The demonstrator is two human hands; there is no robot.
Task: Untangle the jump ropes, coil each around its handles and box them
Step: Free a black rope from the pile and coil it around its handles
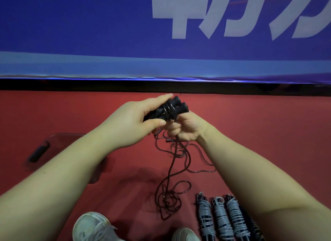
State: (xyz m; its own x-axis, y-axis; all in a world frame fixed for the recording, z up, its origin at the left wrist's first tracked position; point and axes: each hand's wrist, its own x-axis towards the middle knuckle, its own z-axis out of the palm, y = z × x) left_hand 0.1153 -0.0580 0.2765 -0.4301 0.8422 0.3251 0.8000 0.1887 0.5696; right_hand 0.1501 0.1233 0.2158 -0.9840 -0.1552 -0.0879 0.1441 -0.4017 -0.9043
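Note:
Two black jump-rope handles (176,107) are held side by side above the red floor, with a few turns of dark cord around them. My left hand (138,118) grips the handles from the left, thumb underneath. My right hand (186,127) is curled around the dark cord just below the handles. The rest of that black rope (170,190) hangs down and lies in a loose tangle on the floor between my arms. Three coiled grey ropes (222,219) lie side by side at the lower right. A clear plastic box (59,138) sits at the left, partly hidden by my left forearm.
A blue banner (107,34) with white lettering stands along the far edge of the red floor (268,124). Two pale shoes (93,226) show at the bottom edge. A dark handle-like object (38,152) lies inside the clear box.

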